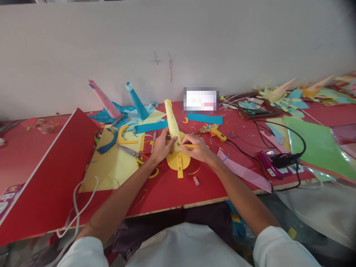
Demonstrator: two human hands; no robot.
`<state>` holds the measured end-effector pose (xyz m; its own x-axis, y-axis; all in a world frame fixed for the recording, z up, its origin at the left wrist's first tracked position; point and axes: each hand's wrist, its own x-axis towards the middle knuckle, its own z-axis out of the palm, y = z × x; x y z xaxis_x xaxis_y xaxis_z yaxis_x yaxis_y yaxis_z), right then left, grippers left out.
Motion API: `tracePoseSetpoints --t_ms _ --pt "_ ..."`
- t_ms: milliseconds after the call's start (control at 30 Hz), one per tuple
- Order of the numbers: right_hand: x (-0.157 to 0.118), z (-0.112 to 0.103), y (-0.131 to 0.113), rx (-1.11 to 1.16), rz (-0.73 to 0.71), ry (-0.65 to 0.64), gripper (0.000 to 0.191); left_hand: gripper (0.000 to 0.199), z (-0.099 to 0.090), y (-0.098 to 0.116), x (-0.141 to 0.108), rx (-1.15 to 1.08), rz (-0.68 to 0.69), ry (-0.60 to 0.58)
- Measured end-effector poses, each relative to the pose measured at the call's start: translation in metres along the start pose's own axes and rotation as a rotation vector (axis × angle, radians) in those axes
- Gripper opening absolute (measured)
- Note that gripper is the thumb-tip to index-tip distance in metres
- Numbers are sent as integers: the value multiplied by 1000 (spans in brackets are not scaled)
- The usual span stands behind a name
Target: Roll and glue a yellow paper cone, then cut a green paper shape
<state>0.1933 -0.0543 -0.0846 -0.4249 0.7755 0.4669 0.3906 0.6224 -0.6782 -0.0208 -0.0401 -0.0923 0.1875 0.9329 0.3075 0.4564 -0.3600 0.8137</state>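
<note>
A pale yellow paper cone (172,122) stands tilted on a round yellow paper base (184,164). Dark star marks show on the cone and on a yellow paper strip (180,170) that runs over the base toward me. My left hand (162,147) is closed around the cone's lower left side, thumb on its front. At the lower right side, my right hand (198,145) is pinched at a narrow orange-yellow piece (191,146); whether this is a pen or a paper strip, I cannot tell. Scissors (133,152) lie left of my left hand.
A yellow glue gun (214,130) with a black cord lies behind my right hand. Pink (104,100) and blue (137,102) paper cones stand at the back left. A purple power strip (268,163) sits right, a red board (52,174) left. A small pink piece (196,181) lies in front.
</note>
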Motion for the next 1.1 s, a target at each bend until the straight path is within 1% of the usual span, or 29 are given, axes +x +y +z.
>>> tracePoseSetpoints --t_ms 233,567,767,1000,1100 --pt "0 1 1 2 -13 14 8 50 0 1 0 16 -29 -4" --pt "0 2 3 -3 -46 54 8 50 0 0 0 17 -3 -2" --pt "0 3 5 -5 -50 41 8 50 1 1 0 29 -32 -10" --pt "-1 4 5 -8 -48 27 6 50 1 0 -1 8 -8 -3" --pt "-1 4 5 -25 -49 20 4 50 1 0 0 3 -19 -5"
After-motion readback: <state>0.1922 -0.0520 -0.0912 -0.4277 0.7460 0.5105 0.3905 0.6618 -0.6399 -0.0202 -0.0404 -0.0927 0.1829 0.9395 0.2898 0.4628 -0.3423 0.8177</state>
